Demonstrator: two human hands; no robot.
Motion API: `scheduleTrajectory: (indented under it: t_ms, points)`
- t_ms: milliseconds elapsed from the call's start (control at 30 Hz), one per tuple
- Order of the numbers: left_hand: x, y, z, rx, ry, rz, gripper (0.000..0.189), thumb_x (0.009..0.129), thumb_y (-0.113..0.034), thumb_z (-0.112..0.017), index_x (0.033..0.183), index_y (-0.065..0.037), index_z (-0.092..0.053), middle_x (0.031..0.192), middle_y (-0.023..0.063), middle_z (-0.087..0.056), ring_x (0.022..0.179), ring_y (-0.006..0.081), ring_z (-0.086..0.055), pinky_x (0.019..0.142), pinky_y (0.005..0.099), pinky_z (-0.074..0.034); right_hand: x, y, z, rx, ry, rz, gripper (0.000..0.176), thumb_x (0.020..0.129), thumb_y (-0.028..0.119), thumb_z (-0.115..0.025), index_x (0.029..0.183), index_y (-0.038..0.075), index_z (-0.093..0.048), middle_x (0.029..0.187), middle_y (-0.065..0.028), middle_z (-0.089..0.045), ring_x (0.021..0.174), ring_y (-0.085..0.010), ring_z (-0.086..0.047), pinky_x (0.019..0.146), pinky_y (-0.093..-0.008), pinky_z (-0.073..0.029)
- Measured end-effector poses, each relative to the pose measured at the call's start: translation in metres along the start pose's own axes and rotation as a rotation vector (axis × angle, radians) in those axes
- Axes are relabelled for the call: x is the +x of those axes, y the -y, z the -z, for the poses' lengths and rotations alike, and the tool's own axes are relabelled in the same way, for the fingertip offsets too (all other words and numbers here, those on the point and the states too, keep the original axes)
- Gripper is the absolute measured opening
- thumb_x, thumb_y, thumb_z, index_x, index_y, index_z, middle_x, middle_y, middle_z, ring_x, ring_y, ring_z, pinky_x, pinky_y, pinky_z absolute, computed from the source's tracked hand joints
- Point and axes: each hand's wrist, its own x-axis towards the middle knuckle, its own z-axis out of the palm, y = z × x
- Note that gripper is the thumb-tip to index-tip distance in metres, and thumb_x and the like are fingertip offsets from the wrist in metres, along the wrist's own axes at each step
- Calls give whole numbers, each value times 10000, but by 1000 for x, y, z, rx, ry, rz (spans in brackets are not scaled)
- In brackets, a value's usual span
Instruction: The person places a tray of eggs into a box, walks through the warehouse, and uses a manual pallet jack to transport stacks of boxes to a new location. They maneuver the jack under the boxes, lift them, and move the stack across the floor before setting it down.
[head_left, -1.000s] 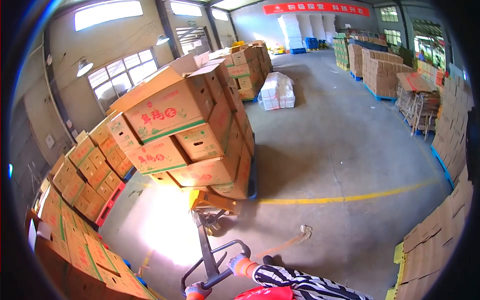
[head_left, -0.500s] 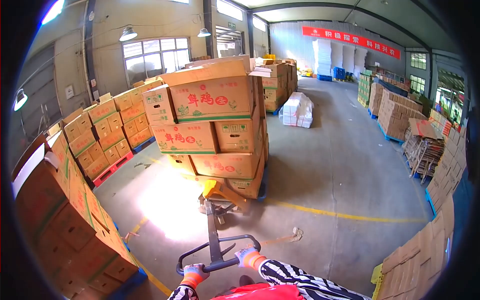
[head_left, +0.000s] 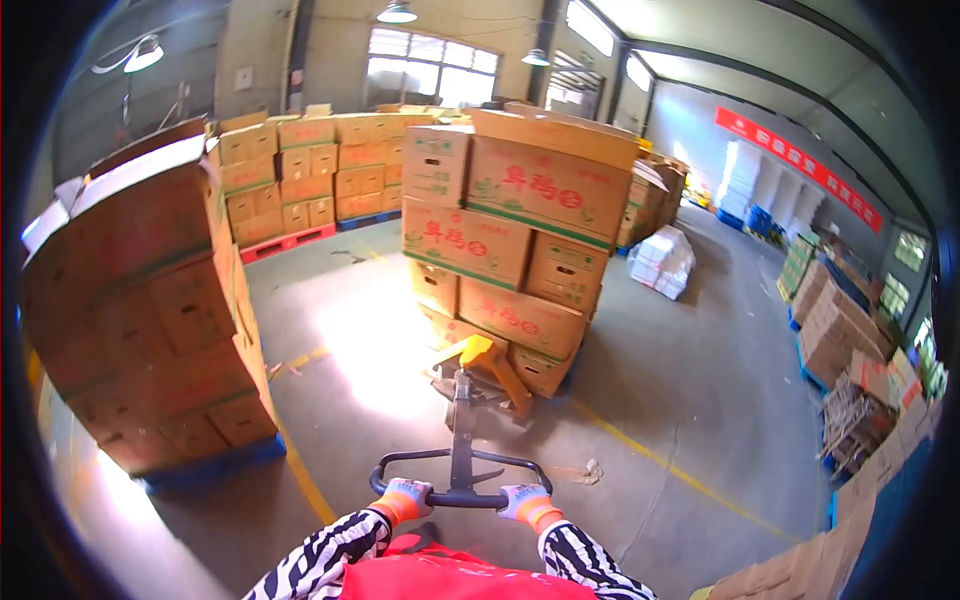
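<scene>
My left hand [head_left: 405,500], in a white and orange glove, is wrapped round the left part of the black handle loop [head_left: 462,500] of a pallet jack. My right hand [head_left: 528,504], gloved alike, grips the right part of the same bar. From the handle a shaft runs forward to the jack's yellow head [head_left: 468,350]. Just beyond it stands a tall stack of brown cartons [head_left: 505,240] with red and green print; the top carton's flap stands raised.
At the left stands another carton stack [head_left: 150,330] on a blue pallet [head_left: 215,465]. More cartons [head_left: 300,165] line the back wall. A white wrapped bundle [head_left: 661,262] lies behind the stack on the right. Piled cartons [head_left: 838,330] and flattened cardboard [head_left: 800,560] line the right side.
The view has swung left, so the carton stack and jack appear further right. The handle now sits level across the front, and both hands are still on it. The left stack shows more fully.
</scene>
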Motion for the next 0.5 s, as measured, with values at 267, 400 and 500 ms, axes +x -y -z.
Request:
scheduleTrajectory:
  t_ms: [267,400,500]
  points:
    - [-41,33,84,-104,-210,-398,432,773,-255,-624,1164,-104,-517,1013,137,-589,951,320,-579,811,426,-448,-37,34,112,-63,-41,-31,380,691,436,-656,924,138,-623,921,-119,-653,886,-303,-619,784,-397,-485]
    - [-70,103,156,-170,-710,-527,487,781,-260,-629,1210,-65,-505,1036,125,-577,979,306,-548,839,405,-433,-26,29,178,-150,-487,-56,273,562,176,-723,818,118,-649,790,-112,-644,782,-311,-612,719,-396,-486]
    - [-83,192,179,-197,-765,-272,465,775,-252,-635,1188,-67,-527,1069,130,-580,997,309,-544,858,404,-425,20,27,237,-201,-820,-74,252,546,131,-691,765,120,-567,813,-106,-566,853,-312,-512,802,-400,-394]
